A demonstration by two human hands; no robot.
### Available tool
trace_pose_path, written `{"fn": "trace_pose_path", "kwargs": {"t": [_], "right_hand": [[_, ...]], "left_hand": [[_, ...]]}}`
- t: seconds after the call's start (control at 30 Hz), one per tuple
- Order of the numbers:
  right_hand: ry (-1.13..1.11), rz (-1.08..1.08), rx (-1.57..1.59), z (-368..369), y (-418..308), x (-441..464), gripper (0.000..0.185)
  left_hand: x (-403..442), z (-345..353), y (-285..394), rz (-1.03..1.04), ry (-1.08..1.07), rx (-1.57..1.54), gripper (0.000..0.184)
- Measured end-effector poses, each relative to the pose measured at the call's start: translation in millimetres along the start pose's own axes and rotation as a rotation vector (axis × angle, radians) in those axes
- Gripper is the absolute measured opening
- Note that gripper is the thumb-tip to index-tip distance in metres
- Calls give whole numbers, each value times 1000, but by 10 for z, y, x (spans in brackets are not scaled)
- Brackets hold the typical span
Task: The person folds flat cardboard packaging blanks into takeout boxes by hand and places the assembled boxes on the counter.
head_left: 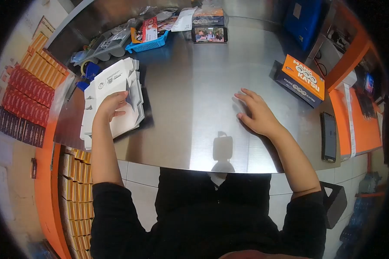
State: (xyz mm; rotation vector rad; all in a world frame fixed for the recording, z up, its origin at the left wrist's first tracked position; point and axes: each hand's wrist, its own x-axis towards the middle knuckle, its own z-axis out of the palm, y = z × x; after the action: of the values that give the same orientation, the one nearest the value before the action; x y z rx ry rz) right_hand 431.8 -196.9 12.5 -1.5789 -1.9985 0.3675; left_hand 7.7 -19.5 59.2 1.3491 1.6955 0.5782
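White box blanks [128, 118] beneath left grip [111, 105]

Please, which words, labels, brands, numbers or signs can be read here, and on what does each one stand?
"MANG KATSU": orange box, top face.
"MANG KATSU": same box, side face.
"KATSU": box behind the far phone.
Too small or blurred: print on white cardboard stack, red boxes, papers at back.

Upper right, you read "MANG KATSU" on the orange-navy box [301, 82]; top centre, "KATSU" on a second box [209, 20].
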Motion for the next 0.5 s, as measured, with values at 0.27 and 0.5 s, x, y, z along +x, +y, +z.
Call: {"fn": "trace_pose_path", "kwargs": {"t": [0.27,0.5], "right_hand": [[9,-29,-64,30,-71,12,48],[130,-662,314,54,-1475,195,48]], "left_hand": [[669,-690,-683,48,154,-626,28],[-1272,-531,66,744,-236,-1147,51]]}}
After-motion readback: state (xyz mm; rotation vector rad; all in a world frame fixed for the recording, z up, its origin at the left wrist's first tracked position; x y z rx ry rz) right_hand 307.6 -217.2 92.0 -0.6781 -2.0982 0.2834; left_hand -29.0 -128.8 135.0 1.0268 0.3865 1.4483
